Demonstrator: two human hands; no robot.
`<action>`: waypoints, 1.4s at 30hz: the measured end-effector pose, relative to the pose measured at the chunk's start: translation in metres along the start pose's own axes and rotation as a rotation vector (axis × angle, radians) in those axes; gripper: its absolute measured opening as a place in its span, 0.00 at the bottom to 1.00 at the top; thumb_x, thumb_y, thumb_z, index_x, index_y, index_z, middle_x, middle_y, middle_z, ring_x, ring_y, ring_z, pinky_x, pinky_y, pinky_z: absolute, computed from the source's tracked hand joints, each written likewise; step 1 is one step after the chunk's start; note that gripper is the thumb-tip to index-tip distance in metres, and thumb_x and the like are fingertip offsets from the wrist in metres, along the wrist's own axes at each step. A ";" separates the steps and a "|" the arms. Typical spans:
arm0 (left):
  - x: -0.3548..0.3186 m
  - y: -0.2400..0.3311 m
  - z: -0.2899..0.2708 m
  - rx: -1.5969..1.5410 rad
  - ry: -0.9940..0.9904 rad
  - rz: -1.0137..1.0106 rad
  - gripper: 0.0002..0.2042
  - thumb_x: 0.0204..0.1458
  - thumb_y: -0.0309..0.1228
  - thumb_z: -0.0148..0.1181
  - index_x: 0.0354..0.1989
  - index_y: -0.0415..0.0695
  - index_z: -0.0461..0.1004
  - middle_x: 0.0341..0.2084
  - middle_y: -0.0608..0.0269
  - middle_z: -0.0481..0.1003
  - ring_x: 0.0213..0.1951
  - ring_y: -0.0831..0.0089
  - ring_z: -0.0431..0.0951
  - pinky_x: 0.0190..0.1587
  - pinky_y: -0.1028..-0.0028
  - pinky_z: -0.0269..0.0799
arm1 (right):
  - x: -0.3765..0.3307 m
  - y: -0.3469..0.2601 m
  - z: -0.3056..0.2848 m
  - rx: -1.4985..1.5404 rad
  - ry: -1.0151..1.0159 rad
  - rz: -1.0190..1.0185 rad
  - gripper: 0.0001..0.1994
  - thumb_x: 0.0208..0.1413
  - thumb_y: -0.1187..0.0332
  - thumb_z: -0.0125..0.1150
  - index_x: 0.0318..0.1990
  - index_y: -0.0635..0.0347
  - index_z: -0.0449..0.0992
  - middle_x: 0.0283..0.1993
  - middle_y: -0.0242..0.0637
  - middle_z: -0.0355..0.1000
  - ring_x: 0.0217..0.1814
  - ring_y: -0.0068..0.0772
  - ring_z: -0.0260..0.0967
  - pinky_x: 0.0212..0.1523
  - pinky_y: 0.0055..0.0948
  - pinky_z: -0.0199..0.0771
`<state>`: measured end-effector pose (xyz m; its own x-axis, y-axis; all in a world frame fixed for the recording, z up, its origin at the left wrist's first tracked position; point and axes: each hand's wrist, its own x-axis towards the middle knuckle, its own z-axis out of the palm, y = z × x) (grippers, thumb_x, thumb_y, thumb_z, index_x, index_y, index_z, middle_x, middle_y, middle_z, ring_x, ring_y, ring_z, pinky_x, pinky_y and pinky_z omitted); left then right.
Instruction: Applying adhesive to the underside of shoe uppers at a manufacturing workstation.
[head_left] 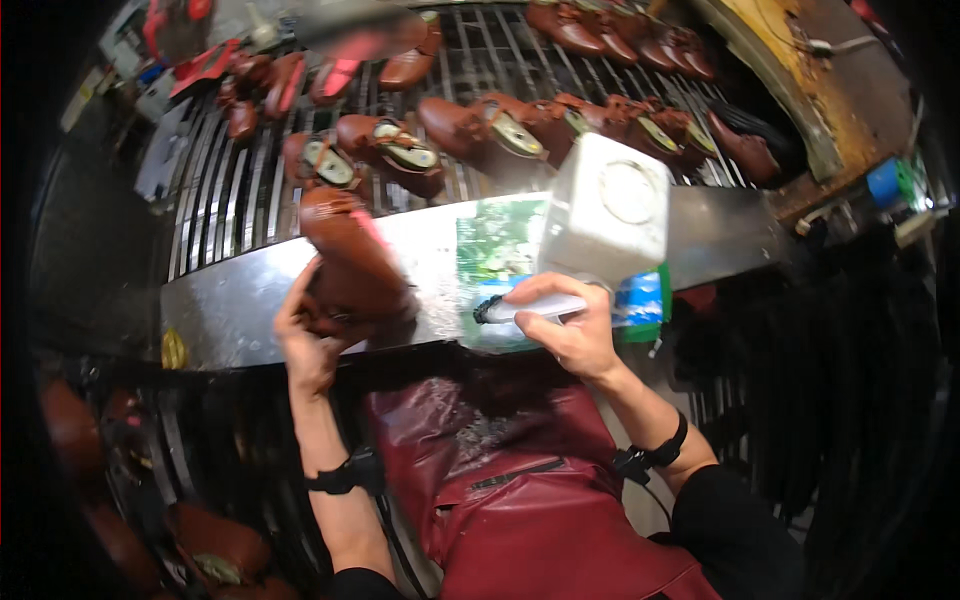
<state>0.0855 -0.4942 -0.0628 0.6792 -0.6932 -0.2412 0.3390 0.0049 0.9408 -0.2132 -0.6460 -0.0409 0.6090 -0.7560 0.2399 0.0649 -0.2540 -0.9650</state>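
Note:
My left hand is wrapped round the near end of a brown leather shoe, which is tilted over the metal ledge with a pink strip showing along its edge. My right hand grips a brush by its pale handle, its dark bristles pointing left toward the shoe but apart from it. Just beyond that hand stands a white square plastic container, on a green and blue printed sheet.
The metal ledge runs across in front of me. Behind it, rows of brown shoes rest on a slatted conveyor. A rusty frame stands at the right. More brown shoes lie low on the left.

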 end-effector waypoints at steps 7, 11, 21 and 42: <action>-0.089 -0.040 -0.018 -0.193 -0.151 0.359 0.46 0.46 0.28 0.75 0.75 0.32 0.57 0.68 0.45 0.68 0.65 0.54 0.74 0.68 0.56 0.72 | -0.053 -0.005 -0.042 0.000 0.611 0.012 0.09 0.66 0.70 0.69 0.43 0.68 0.82 0.28 0.33 0.78 0.22 0.19 0.74 0.21 0.19 0.70; -0.117 -0.093 -0.030 -0.275 -0.143 0.152 0.40 0.49 0.28 0.75 0.71 0.33 0.63 0.64 0.45 0.73 0.62 0.54 0.77 0.68 0.56 0.72 | -0.056 0.026 -0.030 -0.026 0.584 0.176 0.11 0.66 0.68 0.69 0.43 0.70 0.81 0.29 0.35 0.79 0.22 0.19 0.75 0.20 0.21 0.75; -0.148 -0.078 0.000 -0.142 -0.206 -0.018 0.37 0.38 0.28 0.76 0.61 0.29 0.73 0.54 0.40 0.80 0.55 0.53 0.83 0.64 0.58 0.75 | -0.024 -0.017 -0.026 0.849 0.396 0.483 0.13 0.68 0.64 0.64 0.39 0.69 0.79 0.31 0.48 0.80 0.20 0.36 0.77 0.16 0.29 0.75; -0.126 -0.058 0.016 -0.335 -0.298 0.017 0.28 0.61 0.31 0.62 0.66 0.26 0.68 0.58 0.41 0.77 0.56 0.56 0.82 0.63 0.61 0.77 | -0.098 -0.076 0.016 0.332 -0.180 0.125 0.04 0.57 0.75 0.71 0.35 0.68 0.82 0.30 0.36 0.81 0.28 0.19 0.76 0.27 0.21 0.73</action>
<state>-0.0300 -0.4186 -0.0831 0.4862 -0.8680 -0.1009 0.5547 0.2173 0.8032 -0.2648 -0.5431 0.0077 0.7554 -0.6433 0.1246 0.2154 0.0643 -0.9744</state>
